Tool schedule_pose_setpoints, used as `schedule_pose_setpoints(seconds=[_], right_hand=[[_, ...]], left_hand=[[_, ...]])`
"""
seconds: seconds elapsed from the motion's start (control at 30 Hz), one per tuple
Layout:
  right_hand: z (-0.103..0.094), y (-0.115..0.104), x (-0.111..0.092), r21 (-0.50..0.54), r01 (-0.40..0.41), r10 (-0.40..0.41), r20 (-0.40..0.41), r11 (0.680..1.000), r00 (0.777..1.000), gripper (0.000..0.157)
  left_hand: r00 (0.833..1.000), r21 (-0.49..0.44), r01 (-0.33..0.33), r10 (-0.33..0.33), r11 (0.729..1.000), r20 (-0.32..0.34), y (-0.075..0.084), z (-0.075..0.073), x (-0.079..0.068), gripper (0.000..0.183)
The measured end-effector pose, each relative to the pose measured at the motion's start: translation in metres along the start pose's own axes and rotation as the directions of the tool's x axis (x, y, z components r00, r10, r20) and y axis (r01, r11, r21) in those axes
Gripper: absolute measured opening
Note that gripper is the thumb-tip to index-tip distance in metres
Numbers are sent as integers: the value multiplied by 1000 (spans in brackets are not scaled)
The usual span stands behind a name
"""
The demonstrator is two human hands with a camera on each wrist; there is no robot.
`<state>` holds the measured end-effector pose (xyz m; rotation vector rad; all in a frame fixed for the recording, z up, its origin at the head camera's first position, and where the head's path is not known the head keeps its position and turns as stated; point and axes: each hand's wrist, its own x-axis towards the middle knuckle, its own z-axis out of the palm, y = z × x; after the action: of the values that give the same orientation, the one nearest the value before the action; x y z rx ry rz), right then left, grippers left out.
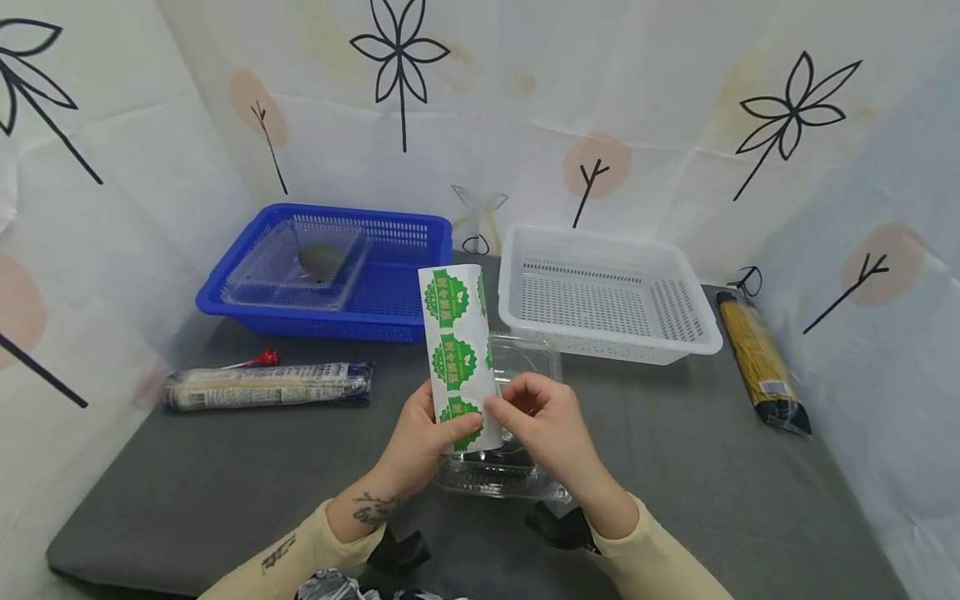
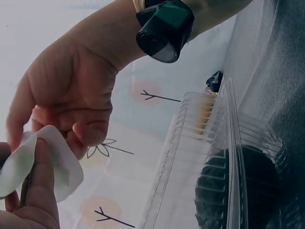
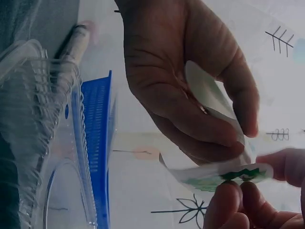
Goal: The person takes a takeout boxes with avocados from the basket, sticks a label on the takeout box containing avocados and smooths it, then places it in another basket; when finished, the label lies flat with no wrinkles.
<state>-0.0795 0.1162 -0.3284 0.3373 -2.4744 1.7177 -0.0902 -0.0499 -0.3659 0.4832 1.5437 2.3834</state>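
Note:
A sheet of green-and-white stickers (image 1: 453, 358) stands upright in front of me, bent lengthwise into a curve. My left hand (image 1: 420, 442) grips its lower end, thumb across the printed face. With thumb and fingertips, my right hand (image 1: 543, 421) pinches the sheet's right edge. The left wrist view shows my right hand (image 2: 71, 90) beside the curled sheet (image 2: 66, 167). In the right wrist view my left hand (image 3: 190, 95) wraps round the sheet's back. Below both hands stands a clear plastic clamshell box (image 1: 491, 482), lid raised, with a dark round thing (image 2: 259, 186) inside.
At the back left, a blue basket (image 1: 408, 321) holds a clear box (image 1: 258, 271) with a greenish round thing. A white basket (image 1: 611, 342) stands at the back right. A noodle pack (image 1: 262, 387) and red lollipop (image 1: 267, 357) lie left; a spaghetti pack (image 1: 761, 358) lies far right.

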Motion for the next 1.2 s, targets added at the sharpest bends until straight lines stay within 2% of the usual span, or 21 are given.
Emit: schedule_pose_setpoints(seconds=[0.2,0.4,0.5,0.57,0.67,0.73,0.9,1.03,1.2], right_hand=[[-4,2,-1,43,5,-2,-72,999,997,12],[-14,13,-3,76,-12,24,-156,997,987,12],[-20,20,-4,79,-35,51,-202,996,978,11],[-23,22,-6,83,-50,68,-227,995,971,11],[-27,25,-7,97,-62,85,-255,993,963,11],[-29,27,-8,104,-67,92,-270,992,959,11],[-32,31,-10,122,-79,113,-299,989,947,11],[-34,33,-10,140,-89,129,-310,986,942,11],[-34,34,-9,153,-88,132,-304,984,944,10]], left_hand=[[1000,23,-25,25,999,4,6,-13,-10,50],[999,64,-41,43,997,-28,12,-48,-30,51],[995,130,7,6,992,-101,14,-67,-42,54],[988,166,67,-42,984,-147,15,-80,-51,54],[971,187,179,-143,966,-194,15,-95,-63,56],[953,177,259,-222,949,-204,14,-103,-70,60],[904,160,416,-387,895,-183,2,-113,-82,69],[873,179,485,-461,856,-159,-12,-115,-88,73],[853,229,522,-499,822,-154,-20,-119,-90,75]])
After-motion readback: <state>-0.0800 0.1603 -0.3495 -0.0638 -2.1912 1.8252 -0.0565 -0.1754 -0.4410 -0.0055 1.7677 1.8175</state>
